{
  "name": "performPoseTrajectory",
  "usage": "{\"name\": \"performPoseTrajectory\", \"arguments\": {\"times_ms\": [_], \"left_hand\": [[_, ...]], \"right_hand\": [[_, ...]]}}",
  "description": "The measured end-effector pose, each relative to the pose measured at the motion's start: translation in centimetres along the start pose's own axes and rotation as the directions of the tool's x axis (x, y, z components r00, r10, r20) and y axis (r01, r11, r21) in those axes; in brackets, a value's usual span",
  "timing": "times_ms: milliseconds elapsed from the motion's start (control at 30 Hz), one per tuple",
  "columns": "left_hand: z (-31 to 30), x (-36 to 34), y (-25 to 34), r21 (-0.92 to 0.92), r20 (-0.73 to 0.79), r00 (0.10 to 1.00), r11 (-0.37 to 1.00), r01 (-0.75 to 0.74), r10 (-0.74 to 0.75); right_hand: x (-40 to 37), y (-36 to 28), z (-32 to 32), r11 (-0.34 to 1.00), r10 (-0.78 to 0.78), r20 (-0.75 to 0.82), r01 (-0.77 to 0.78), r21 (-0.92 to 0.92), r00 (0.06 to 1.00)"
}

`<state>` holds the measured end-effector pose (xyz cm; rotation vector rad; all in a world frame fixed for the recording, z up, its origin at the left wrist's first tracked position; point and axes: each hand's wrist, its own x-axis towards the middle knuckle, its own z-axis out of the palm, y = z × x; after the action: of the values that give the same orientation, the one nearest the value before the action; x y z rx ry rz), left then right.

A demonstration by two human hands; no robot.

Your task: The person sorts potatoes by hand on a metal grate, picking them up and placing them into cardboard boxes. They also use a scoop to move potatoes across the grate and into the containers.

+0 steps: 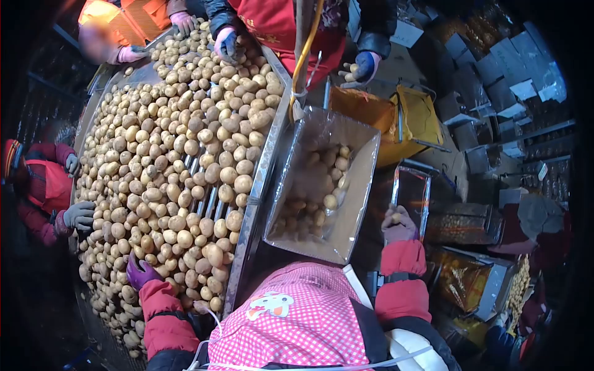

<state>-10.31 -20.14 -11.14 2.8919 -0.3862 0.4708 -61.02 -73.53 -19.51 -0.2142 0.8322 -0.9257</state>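
My left hand (141,272), in a purple glove, reaches among the potatoes (179,238) on the metal-sided sorting table (244,256). Its thumb and fingers are apart and touch the pile, with nothing visibly gripped. To the right, my right hand (400,226) wears a greyish glove and has its fingers curled round a small pale potato (396,218). It is at the near end of a metal-framed opening (411,188). Between my arms stands a cardboard box (334,238), lined with clear plastic and partly filled with potatoes.
A co-worker in a red apron (266,25) stands at the far end, potatoes in one gloved hand. Others work in an orange vest (139,25) and red clothing (46,182). Yellow bags (417,117) hang beyond the box. An upright pole (302,55) rises at the table's corner.
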Motion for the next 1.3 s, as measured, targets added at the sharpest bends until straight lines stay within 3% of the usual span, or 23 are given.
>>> {"name": "performPoseTrajectory", "arguments": {"times_ms": [133,233,333,433,467,533,600,667,700,733,767,800,833,933,967,1000,1067,1133,1167,1200,1233,1267,1300], "left_hand": [[0.2,-0.1,-0.1,-0.001,0.004,1.000,1.000,0.018,-0.018],[0.4,0.0,-0.2,0.004,-0.020,1.000,1.000,-0.010,0.010],[-0.1,0.1,0.3,-0.016,0.034,0.999,1.000,0.005,-0.004],[0.8,0.2,-0.8,0.031,0.005,1.000,0.999,0.030,-0.031],[1.1,0.1,-0.8,0.046,-0.015,1.000,0.999,0.027,-0.027],[1.1,-0.1,-0.4,0.023,-0.062,0.998,1.000,-0.003,0.004],[1.9,-0.3,-0.6,0.123,0.023,1.000,0.992,-0.016,0.013],[0.8,-1.4,2.2,0.286,0.146,0.989,0.955,-0.076,0.035],[0.5,-1.8,3.2,0.272,0.191,0.980,0.962,0.007,-0.062],[0.3,-2.4,4.1,0.260,0.240,0.958,0.961,0.092,-0.156],[-1.3,-2.6,5.3,0.228,0.270,0.953,0.971,0.077,-0.139],[-1.7,-2.9,6.0,0.234,0.237,0.965,0.971,0.052,-0.109],[-1.9,-3.2,6.7,0.215,0.229,0.966,0.974,0.073,-0.123],[-3.8,-4.1,7.7,0.113,0.279,0.956,0.992,0.062,-0.092],[-4.0,-5.0,8.1,0.120,0.297,0.951,0.991,0.052,-0.086],[-3.6,-5.9,7.2,-0.020,0.316,0.948,0.999,0.041,-0.033],[-4.4,-8.5,6.7,-0.173,0.164,0.984,0.984,-0.040,0.069],[-5.9,-11.1,5.7,-0.346,0.168,0.986,0.937,0.050,0.009],[-5.9,-12.8,4.9,-0.334,0.151,0.988,0.940,0.067,-0.016],[-6.6,-13.8,4.3,-0.293,0.097,0.994,0.956,-0.016,0.046],[-7.2,-15.0,3.8,-0.213,0.125,0.992,0.977,-0.001,0.028],[-7.7,-16.3,3.6,-0.135,0.158,0.987,0.991,0.016,0.006],[-8.3,-17.3,3.5,-0.082,0.203,0.978,0.995,0.063,-0.045]], "right_hand": [[-7.1,-5.1,-8.8,0.998,0.024,-0.096,-0.018,0.065,0.995],[-12.8,-6.9,-15.0,0.984,-0.109,-0.463,0.028,-0.178,0.880],[-14.5,-7.5,-28.7,0.870,-0.379,-0.489,0.122,-0.478,0.786],[-11.2,-4.3,-28.4,0.754,-0.481,-0.513,0.038,-0.656,0.711],[-9.4,-4.0,-27.4,0.730,-0.462,-0.451,0.038,-0.683,0.764],[-5.8,-1.7,-19.1,0.707,-0.306,-0.153,0.117,-0.698,0.940],[-4.3,2.9,-10.0,0.689,-0.170,0.221,0.276,-0.670,0.960],[-5.2,10.2,-1.3,0.571,-0.212,0.499,0.521,-0.635,0.840],[-7.9,12.9,3.6,0.475,-0.177,0.452,0.478,-0.739,0.874],[-9.6,15.1,7.0,0.290,-0.151,0.553,0.572,-0.767,0.819],[-11.3,17.3,10.4,0.100,-0.122,0.647,0.658,-0.746,0.752],[-11.8,19.2,12.8,-0.149,-0.019,0.838,0.827,-0.542,0.546],[-13.0,20.3,15.8,-0.179,0.133,0.887,0.891,-0.417,0.442],[-15.3,24.7,21.1,-0.195,0.521,0.839,0.979,-0.060,0.155],[-16.2,26.3,22.3,-0.224,0.643,0.750,0.975,-0.009,0.155],[-16.1,28.3,22.7,-0.183,0.705,0.705,0.981,0.072,0.080],[-15.2,30.7,24.5,-0.141,0.658,0.746,0.956,0.257,-0.103],[-9.5,34.6,24.6,-0.258,0.640,0.766,0.956,0.138,0.062],[-8.8,33.4,27.8,-0.300,0.700,0.706,0.942,0.151,0.110],[-7.8,32.7,29.5,-0.316,0.671,0.730,0.941,0.123,0.130],[-7.0,31.9,32.9,-0.368,0.741,0.642,0.919,0.141,0.198],[-3.2,32.6,32.6,-0.377,0.645,0.745,0.919,0.119,0.169],[-1.1,32.3,33.5,-0.422,0.657,0.729,0.895,0.146,0.190]]}}
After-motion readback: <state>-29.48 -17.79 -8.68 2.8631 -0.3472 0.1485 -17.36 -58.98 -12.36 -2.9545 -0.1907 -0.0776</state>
